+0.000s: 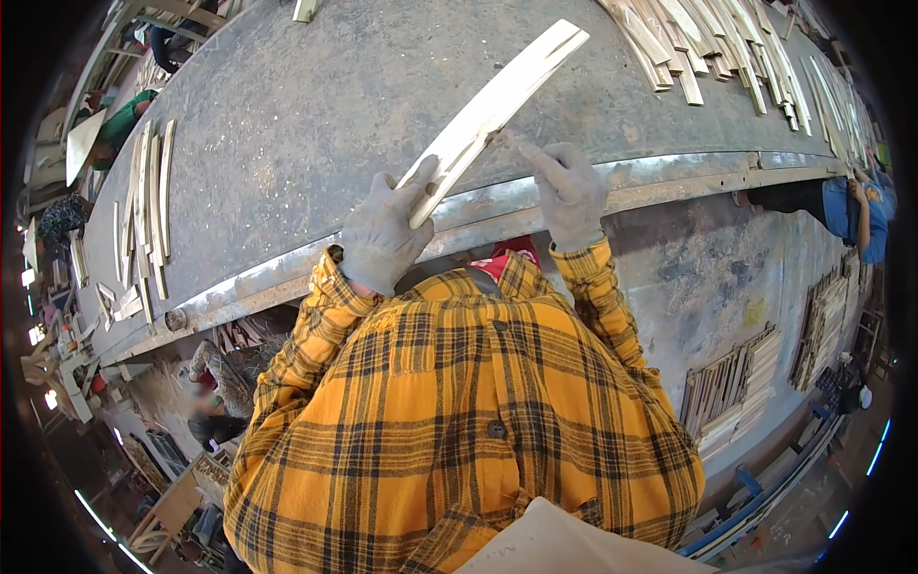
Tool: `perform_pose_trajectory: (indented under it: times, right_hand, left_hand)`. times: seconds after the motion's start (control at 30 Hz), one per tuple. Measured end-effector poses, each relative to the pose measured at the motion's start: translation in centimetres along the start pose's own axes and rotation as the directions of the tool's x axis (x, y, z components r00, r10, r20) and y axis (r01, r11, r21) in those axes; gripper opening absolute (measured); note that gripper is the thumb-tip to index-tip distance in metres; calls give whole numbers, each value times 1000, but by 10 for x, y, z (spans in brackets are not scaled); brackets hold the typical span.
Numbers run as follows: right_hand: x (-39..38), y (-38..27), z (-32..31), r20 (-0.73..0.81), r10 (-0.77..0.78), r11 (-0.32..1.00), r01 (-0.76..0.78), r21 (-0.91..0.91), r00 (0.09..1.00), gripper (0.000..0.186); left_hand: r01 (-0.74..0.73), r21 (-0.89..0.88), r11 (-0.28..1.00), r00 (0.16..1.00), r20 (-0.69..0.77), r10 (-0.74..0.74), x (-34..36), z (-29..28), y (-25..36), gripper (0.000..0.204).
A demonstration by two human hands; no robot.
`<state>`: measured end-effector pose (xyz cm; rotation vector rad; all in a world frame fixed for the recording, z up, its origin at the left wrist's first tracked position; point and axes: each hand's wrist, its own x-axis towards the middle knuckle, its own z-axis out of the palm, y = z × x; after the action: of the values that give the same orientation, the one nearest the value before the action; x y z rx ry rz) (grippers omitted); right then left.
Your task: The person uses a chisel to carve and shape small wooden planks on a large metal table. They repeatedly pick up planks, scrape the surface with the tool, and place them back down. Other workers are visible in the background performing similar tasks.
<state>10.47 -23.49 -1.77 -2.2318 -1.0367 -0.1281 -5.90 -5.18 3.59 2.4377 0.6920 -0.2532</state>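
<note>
My gloved left hand (387, 230) grips the lower end of a long pale wooden strip (516, 72), which slants up to the right over the grey table (258, 134) and has a narrower split or second piece along its lower edge. My gloved right hand (564, 187) is just right of the strip, its fingers mostly curled and the forefinger reaching to a small brownish bit at the strip's edge. Whether it holds that bit is unclear.
Wood strips lie at the upper right (708, 53) and left (153, 210). A metal edge (660, 177) runs before me. Co-workers are at the upper left (124, 124), lower left (225, 383) and right (861, 215). Stacked strips (727, 383) stand below the table at right.
</note>
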Motion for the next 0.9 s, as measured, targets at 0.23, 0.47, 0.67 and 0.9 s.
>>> perform_pose_trajectory:
  times: [0.23,0.47,0.67,0.9]
  right_hand:
    - [-1,2,5,1,-59,987,58,153,998,35]
    - [6,4,13,-83,19,981,-3,192,996,35]
    - [7,2,18,-104,38,929,3,371,994,35]
    - [5,1,19,-132,-36,977,62,203,991,29]
  left_hand:
    - [19,-110,994,995,99,-8,4,-5,-4,73]
    - [235,-700,674,950,311,-7,6,9,-23,81]
    - [239,-741,628,945,327,26,8,10,-29,80]
    - [316,-804,504,922,386,37,7,-2,-15,83]
